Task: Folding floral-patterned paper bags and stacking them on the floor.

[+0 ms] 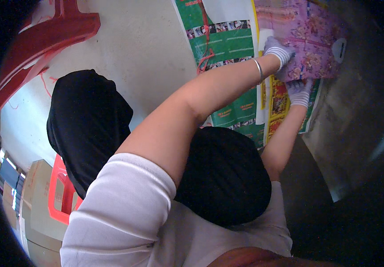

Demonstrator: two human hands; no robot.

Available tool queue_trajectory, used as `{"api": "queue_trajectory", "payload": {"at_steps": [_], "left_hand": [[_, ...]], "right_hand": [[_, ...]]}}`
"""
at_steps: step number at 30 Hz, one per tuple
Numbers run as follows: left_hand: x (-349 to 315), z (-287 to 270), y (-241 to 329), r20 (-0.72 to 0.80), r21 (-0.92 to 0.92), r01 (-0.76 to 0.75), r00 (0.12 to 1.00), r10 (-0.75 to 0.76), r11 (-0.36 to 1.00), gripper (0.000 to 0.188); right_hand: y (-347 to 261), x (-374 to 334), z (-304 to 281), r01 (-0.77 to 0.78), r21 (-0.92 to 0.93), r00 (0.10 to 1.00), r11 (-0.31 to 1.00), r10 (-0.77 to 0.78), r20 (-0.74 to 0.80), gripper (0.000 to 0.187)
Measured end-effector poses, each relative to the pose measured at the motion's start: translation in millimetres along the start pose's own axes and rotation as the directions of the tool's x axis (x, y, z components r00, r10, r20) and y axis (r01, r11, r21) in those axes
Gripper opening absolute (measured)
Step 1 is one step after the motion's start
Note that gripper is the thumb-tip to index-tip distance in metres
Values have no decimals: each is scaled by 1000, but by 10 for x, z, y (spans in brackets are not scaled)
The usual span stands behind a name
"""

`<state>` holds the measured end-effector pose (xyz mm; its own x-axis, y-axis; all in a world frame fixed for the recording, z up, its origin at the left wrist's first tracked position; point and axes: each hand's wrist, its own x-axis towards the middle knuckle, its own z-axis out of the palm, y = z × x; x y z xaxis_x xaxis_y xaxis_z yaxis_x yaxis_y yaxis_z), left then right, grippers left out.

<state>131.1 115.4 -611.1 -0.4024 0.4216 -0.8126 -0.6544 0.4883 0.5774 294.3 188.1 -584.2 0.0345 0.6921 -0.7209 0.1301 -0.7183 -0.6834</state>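
Observation:
Both hands wear grey gloves with white striped cuffs. My left hand (278, 50) is closed on the left edge of a pink and purple floral-printed stack (310, 49), its fingertips partly out of sight. At the stack's near edge, my right hand (298, 89) grips from below, its fingers mostly hidden under it. The stack looks like flat printed sheets or packs; I cannot tell which. A white rounded piece (339, 50) shows at its right side. Under it lie yellow and red printed pieces (277, 104) and a green printed sheet (223, 46).
Loose red string (205, 60) lies across the green sheet. A dark red plastic stool (52, 40) stands at the upper left, and a bright red plastic piece (58, 196) is beside my leg. Cardboard boxes (43, 200) stand at the lower left. A pale sheet corner (334, 193) lies at the right.

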Motion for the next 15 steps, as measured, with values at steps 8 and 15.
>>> {"api": "queue_trajectory", "payload": {"at_steps": [8, 15], "left_hand": [[54, -210, -207, 121, 27, -171, 979, 166, 985, 75], [225, -251, -473, 185, -102, -316, 926, 330, 943, 63]], "right_hand": [[45, 6, -39, 5, 41, 1000, 999, -4, -26, 73], [127, -158, -48, 40, 93, 999, 995, -42, 16, 80]]}}
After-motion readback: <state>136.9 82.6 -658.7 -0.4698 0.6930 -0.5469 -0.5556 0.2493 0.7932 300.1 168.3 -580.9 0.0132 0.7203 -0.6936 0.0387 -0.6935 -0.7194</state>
